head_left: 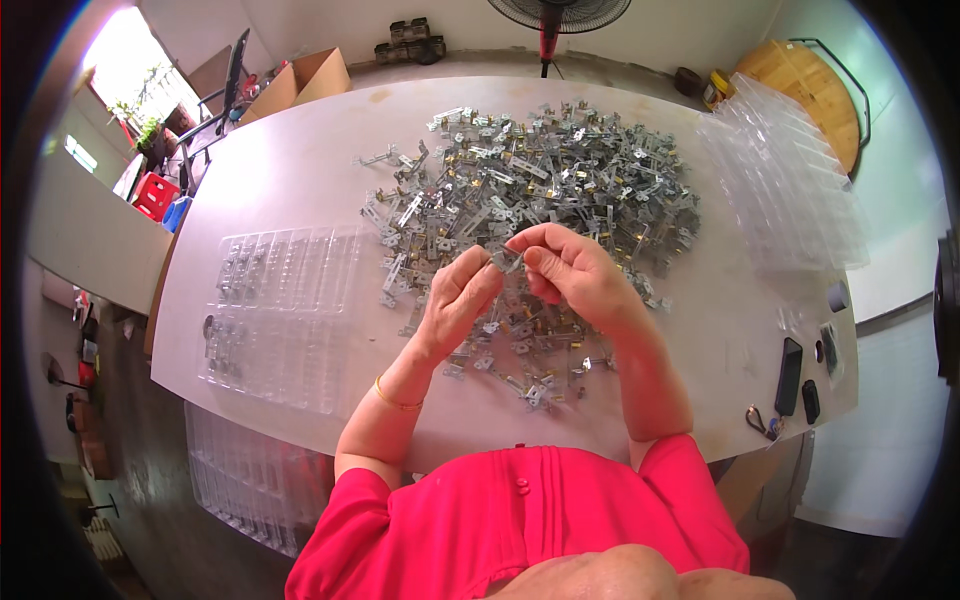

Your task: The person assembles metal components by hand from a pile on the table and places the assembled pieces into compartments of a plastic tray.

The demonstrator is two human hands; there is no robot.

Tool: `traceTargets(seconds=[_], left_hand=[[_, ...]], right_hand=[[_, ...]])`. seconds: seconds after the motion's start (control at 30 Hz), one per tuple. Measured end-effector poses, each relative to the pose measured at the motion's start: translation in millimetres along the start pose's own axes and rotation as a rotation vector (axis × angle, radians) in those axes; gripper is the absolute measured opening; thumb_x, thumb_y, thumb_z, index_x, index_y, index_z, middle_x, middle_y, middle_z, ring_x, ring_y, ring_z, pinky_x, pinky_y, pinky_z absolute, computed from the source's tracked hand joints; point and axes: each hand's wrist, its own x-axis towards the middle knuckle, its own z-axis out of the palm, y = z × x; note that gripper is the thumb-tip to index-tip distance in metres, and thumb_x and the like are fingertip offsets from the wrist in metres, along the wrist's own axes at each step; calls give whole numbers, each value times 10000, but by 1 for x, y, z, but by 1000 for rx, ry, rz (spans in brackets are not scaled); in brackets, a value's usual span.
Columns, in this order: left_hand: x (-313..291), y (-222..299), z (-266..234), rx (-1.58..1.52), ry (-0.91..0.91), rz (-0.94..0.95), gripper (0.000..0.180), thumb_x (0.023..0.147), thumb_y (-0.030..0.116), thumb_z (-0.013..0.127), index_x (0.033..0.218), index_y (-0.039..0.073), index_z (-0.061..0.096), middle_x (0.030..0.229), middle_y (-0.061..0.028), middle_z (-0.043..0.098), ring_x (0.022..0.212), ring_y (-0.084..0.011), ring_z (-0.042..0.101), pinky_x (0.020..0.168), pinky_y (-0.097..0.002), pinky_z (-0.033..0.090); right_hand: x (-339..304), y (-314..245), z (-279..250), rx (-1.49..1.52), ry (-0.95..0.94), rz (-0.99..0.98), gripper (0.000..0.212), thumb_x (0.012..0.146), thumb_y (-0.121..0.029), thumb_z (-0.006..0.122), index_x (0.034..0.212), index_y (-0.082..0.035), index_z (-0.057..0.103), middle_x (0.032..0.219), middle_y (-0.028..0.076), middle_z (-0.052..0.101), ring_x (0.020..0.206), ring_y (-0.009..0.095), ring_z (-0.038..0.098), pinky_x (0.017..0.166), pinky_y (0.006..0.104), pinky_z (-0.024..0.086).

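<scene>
Both my hands meet over the near side of a big heap of small metal brackets [560,170], silvery with some brass-coloured bits. Between my fingertips is one small metal bracket [507,261], partly covered by the fingers. My left hand [463,292] is closed, its thumb and forefinger pinching the piece from the left. From the right, my right hand [572,270] pinches at the same piece with thumb and forefinger. To the left lies a clear plastic tray [330,345] with rows of compartments; metal pieces sit in its left-hand part.
Stacked clear trays [790,180] stand at the table's right. A black phone [789,375], keys [762,424] and a roll of grey tape [838,296] lie near the right edge. More trays [245,480] sit below the table's left front edge. A fan [552,20] stands beyond the table.
</scene>
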Motion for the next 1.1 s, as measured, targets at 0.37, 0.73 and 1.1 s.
traceTargets(seconds=[0.37, 0.73, 1.1], left_hand=[[5, 5, -4, 430, -101, 215, 255, 954, 161, 633, 808, 20, 479, 629, -90, 427, 555, -178, 401, 525, -346, 374], [5, -4, 11, 626, -199, 370, 238, 898, 138, 679, 796, 31, 492, 597, -138, 475, 517, -322, 471, 503, -406, 392], [6, -3, 9, 672, 29, 303, 164, 908, 132, 697, 873, 18, 583, 666, -107, 563, 532, -231, 549, 516, -337, 435]], right_hand=[[3, 1, -11, 33, -117, 101, 191, 1038, -218, 567, 1099, -51, 636, 788, -28, 596, 705, 39, 529, 614, 209, 440], [11, 22, 3, -309, 221, -518, 91, 993, -121, 622, 1019, -35, 639, 888, 9, 610, 820, 81, 538, 742, 256, 463], [7, 18, -4, -393, 139, -141, 111, 1020, -138, 603, 1016, -30, 626, 853, -31, 629, 785, 41, 572, 713, 225, 499]])
